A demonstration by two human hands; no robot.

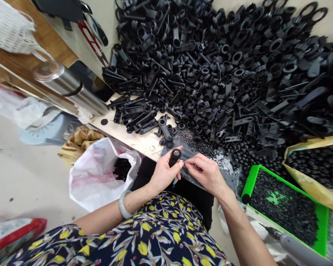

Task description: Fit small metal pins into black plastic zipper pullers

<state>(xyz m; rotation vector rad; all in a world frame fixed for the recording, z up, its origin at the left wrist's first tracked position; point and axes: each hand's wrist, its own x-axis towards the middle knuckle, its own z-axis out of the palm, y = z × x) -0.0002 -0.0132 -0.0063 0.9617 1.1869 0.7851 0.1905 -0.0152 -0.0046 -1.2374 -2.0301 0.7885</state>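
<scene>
Near the table's front edge, my left hand [164,172] is closed around a black plastic part [174,157] with a ring-shaped end pointing up. Close beside it, my right hand [207,173] pinches a thin metal pin [186,163], its tip at the side of the black part. Whether the pin has entered the part is too small to tell. Just beyond my hands lie small silvery pins [224,162] and a spread of tiny dark pieces [192,140]. Loose black lever-shaped parts [164,129] rest on the table to the upper left of my hands.
A large heap of black plastic parts [199,74] covers the table's back. At right stand a green tray [251,181] of small black pieces, a yellow bag [308,181] and a power screwdriver [294,244]. At left are a steel thermos [69,87], red scissors [91,40] and a white bag [88,173].
</scene>
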